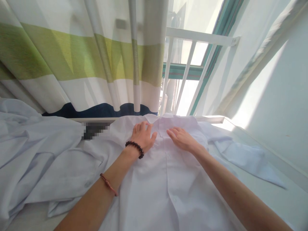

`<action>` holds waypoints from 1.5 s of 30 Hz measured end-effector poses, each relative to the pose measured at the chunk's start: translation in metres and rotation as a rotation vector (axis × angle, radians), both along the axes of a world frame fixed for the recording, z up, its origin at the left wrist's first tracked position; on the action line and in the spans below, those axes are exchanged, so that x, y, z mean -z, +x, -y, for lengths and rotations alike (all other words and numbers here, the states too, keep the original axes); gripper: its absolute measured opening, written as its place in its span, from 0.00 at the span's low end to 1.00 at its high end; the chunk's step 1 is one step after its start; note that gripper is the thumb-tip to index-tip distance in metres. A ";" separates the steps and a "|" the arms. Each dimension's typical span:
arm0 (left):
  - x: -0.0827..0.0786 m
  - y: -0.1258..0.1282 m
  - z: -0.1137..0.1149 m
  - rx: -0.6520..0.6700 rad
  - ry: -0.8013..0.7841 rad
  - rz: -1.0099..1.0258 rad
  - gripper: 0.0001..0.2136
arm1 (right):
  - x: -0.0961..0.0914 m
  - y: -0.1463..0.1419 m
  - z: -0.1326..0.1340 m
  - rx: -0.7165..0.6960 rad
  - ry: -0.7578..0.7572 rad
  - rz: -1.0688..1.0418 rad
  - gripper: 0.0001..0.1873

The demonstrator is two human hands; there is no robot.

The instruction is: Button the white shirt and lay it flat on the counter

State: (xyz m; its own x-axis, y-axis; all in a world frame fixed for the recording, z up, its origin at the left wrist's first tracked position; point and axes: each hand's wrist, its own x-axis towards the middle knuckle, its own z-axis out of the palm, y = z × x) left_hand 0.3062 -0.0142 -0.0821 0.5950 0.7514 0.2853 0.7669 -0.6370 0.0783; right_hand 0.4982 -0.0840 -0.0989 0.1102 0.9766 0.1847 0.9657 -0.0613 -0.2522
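Observation:
A white button-up shirt lies spread flat in front of me, collar at the far end near the window. My left hand, with a dark bead bracelet at the wrist, rests flat on the shirt just left of the collar, fingers apart. My right hand lies flat on the right side of the collar, fingers stretched out. Neither hand holds anything. One sleeve of the shirt trails to the right.
A heap of pale blue-white cloth is bunched at the left. A striped green, white and navy curtain hangs behind it. White window bars and a white wall close the far and right sides.

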 end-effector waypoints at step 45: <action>0.038 0.031 -0.032 -0.027 -0.034 -0.047 0.33 | 0.037 -0.009 -0.051 0.062 0.262 0.136 0.31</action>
